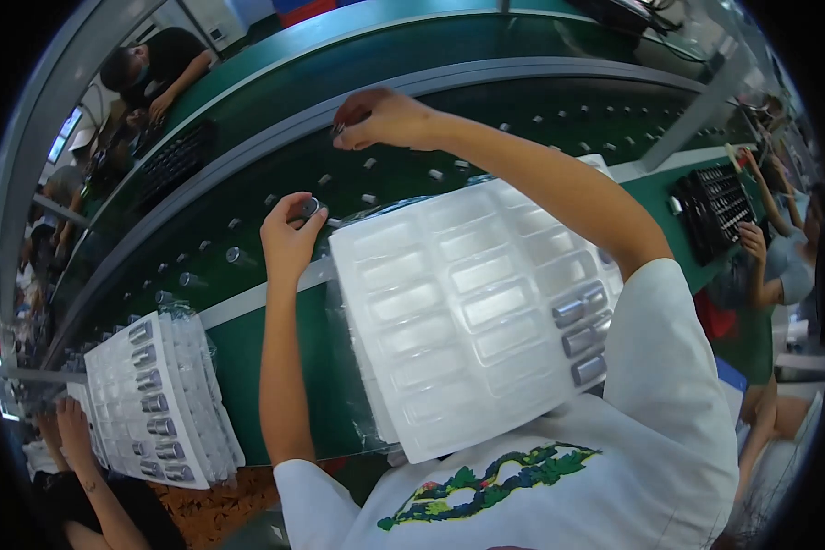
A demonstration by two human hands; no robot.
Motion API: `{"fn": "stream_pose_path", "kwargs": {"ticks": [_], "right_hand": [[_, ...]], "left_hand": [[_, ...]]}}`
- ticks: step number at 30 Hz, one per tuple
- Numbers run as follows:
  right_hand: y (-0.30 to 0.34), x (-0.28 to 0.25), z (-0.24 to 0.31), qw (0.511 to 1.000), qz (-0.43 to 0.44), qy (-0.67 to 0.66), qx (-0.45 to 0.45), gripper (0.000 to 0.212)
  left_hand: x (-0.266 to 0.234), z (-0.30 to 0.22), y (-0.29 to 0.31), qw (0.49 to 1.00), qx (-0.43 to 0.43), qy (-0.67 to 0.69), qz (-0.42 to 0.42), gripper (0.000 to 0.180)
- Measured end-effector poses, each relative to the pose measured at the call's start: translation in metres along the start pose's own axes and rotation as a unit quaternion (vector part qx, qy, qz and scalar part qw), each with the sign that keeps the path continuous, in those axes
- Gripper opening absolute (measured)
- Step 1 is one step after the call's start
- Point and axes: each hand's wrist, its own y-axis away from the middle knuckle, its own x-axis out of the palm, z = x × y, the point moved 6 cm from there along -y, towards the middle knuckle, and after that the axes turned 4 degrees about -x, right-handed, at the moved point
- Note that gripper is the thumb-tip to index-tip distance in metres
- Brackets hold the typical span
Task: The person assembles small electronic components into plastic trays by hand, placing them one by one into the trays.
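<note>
My left hand (290,240) is closed round a short, shiny metallic cylinder (311,207) with a round open-looking end, just above the green belt. Farther off and to the right, my right hand (387,119) is held over the belt in a pinch, with a small dark or silvery piece (338,129) at its fingertips, too small to name. A stack of white plastic trays (412,374) with rectangular pockets lies in front of me, under my right arm. Several grey metallic cylinders (581,341) fill pockets at its right side; the other visible pockets hold none.
The green conveyor belt (449,105) carries scattered small silvery parts and some larger cylinders (239,257). Another tray stack (119,390) stands at the left beside a co-worker's hands (73,431). A black crate (715,206) is at the right near another person. A metal post (697,110) rises there.
</note>
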Motion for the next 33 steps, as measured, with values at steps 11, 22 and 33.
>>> {"fn": "stream_pose_path", "kwargs": {"ticks": [11,22,33], "right_hand": [[0.285,-0.168,0.048,0.937,-0.273,-0.216,0.014,0.027],[0.333,-0.083,0.118,0.975,-0.204,-0.082,-0.026,0.036],[0.440,-0.052,0.066,0.889,-0.381,-0.253,-0.036,0.034]], "left_hand": [[0.016,0.013,-0.060,0.965,0.074,-0.251,-0.025,0.037],[-0.008,0.108,-0.111,0.921,0.010,-0.359,0.147,0.042],[0.000,-0.049,-0.070,0.904,0.203,-0.372,0.055,0.048]]}}
